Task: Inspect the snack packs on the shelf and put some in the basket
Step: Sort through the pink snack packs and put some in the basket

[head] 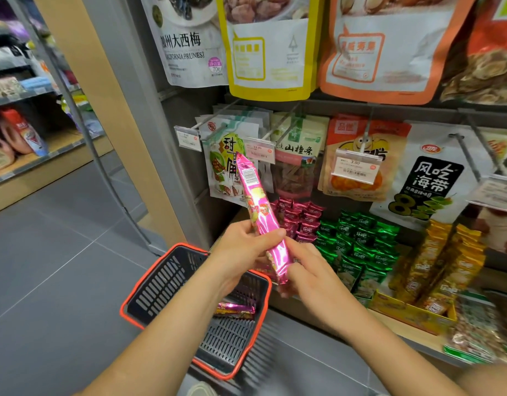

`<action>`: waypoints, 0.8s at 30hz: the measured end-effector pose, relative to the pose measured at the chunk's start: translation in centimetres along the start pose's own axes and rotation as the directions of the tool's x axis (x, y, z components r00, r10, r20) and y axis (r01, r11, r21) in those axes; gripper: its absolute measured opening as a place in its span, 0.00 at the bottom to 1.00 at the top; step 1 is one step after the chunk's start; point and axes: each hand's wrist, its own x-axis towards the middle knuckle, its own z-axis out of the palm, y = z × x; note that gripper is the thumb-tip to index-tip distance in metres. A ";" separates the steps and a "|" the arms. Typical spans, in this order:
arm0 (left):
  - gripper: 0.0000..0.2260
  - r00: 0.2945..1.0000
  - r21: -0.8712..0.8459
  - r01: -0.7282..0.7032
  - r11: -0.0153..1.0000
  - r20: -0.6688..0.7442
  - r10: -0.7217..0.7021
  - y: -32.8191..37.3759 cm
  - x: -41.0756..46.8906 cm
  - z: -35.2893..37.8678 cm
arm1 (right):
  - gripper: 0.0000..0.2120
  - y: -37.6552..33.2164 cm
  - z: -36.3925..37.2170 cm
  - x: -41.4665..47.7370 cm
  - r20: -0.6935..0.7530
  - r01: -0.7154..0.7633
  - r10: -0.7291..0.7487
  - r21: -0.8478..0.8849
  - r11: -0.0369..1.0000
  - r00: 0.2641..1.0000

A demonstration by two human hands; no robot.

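Observation:
A long shiny pink snack pack (258,204) stands tilted in front of the shelf, its barcode side towards me. My left hand (243,250) grips its middle with thumb across the wrapper. My right hand (306,272) holds its lower end. Directly below my hands, a dark basket with an orange rim (138,287) sits on the floor. Inside it lies another pink pack (235,308). On the shelf behind are rows of pink packs (298,221), green packs (358,247) and yellow packs (435,264).
Hanging bags on pegs with price tags (355,167) fill the wall above the shelf. A wooden pillar (109,115) stands to the left. Another shelf with goods (18,132) lies at far left across the grey tiled floor (55,247).

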 end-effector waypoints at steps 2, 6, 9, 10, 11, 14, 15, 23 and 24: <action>0.11 1.000 0.198 -0.015 0.980 0.029 0.009 0.2 -0.1 -0.9 | 0.16 0.2 -1.0 0.6 -0.031 -0.021 0.018 -0.077 0.997 0.999; 0.17 0.970 0.592 -0.027 0.805 0.211 -0.122 0.4 -1.2 -2.3 | 0.14 0.4 -3.3 1.3 -0.203 -0.197 0.248 0.242 0.950 0.947; 0.21 0.940 0.682 -0.113 0.723 0.309 -0.144 0.1 -2.3 -1.8 | 0.10 0.4 -3.8 1.2 -0.227 -0.210 0.326 0.419 0.883 0.917; 0.21 0.938 0.666 -0.135 0.734 0.324 -0.121 0.1 -2.4 -1.7 | 0.09 0.4 -3.9 1.2 -0.247 -0.207 0.354 0.472 0.857 0.902; 0.20 0.942 0.646 -0.153 0.748 0.325 -0.088 0.3 -2.4 -1.8 | 0.09 0.3 -4.1 1.2 -0.269 -0.197 0.382 0.527 0.827 0.884; 0.18 0.971 0.628 -0.182 0.757 0.237 0.038 1.3 -2.4 -3.2 | 0.10 0.3 -5.3 1.2 -0.323 -0.142 0.476 0.688 0.711 0.818; 0.18 0.979 0.611 -0.183 0.770 0.186 0.085 1.6 -2.3 -3.7 | 0.09 0.2 -5.7 1.1 -0.324 -0.123 0.505 0.735 0.667 0.800; 0.22 0.981 0.356 -0.187 0.916 0.019 0.193 3.0 -2.9 -4.5 | 0.04 0.0 -5.7 0.7 -0.219 -0.102 0.560 0.868 0.485 0.799; 0.22 0.981 0.338 -0.187 0.923 0.015 0.193 3.2 -2.9 -4.6 | 0.04 0.0 -5.7 0.7 -0.213 -0.099 0.562 0.875 0.473 0.799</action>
